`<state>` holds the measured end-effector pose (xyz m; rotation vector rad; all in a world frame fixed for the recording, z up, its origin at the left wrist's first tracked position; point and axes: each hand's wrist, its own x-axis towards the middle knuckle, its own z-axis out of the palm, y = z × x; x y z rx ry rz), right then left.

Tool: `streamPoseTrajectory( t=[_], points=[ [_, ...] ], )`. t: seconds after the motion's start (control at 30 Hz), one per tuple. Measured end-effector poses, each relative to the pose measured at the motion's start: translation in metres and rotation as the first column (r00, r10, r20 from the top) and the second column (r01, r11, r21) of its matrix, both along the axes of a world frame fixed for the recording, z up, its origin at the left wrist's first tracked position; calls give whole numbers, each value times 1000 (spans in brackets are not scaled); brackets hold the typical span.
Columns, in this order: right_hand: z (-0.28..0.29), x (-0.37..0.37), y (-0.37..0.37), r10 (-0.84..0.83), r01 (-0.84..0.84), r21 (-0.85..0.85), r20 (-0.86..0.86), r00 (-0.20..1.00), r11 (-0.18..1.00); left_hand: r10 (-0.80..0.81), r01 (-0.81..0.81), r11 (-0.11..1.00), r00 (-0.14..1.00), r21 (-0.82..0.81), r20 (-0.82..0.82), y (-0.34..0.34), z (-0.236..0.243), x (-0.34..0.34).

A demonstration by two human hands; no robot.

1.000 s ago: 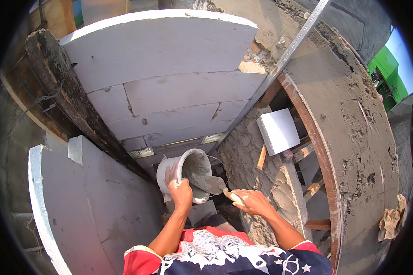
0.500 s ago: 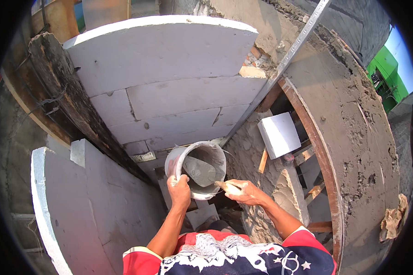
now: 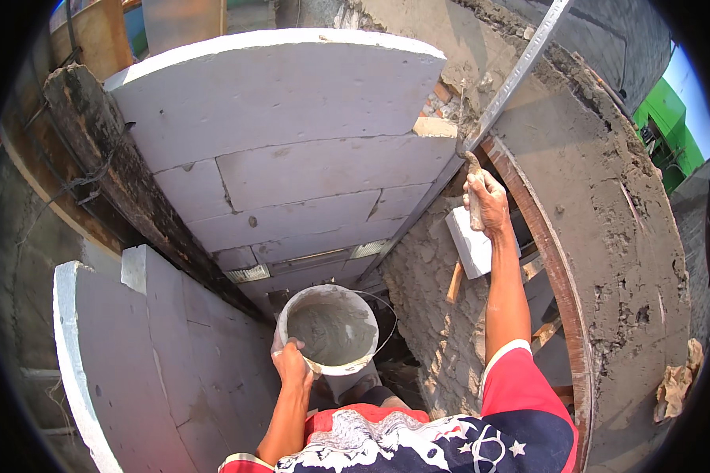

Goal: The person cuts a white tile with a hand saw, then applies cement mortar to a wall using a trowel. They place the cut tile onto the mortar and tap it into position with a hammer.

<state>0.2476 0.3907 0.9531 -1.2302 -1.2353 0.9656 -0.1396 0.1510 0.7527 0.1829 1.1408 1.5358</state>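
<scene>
Left hand grips the near-left rim of the bucket, fingers curled shut over the edge. Bucket is white, roughly upright, filled with grey mortar; thin wire handle hangs off its right side. It's held in the gap between the low white block wall on the left and the taller white block wall behind it.

Right hand is raised well above and right of the bucket, fingers closed round a trowel handle; blade not clear. Hand sits at the right end of the tall wall, just below the metal straightedge leaning across the rough plastered wall. A loose white block is just below the hand.
</scene>
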Motion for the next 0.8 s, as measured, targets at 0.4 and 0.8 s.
streamPoseTrajectory(
  t=[0.4,0.8],
  points=[
    [-21,-23,31,-257,253,105,27,966,962,18,-17,1000,1000,-21,8,-6,-8,-6],
    [-54,-70,-123,-109,132,-135,166,980,982,-29,28,999,999,37,30,12,-50,-8]
  ],
)
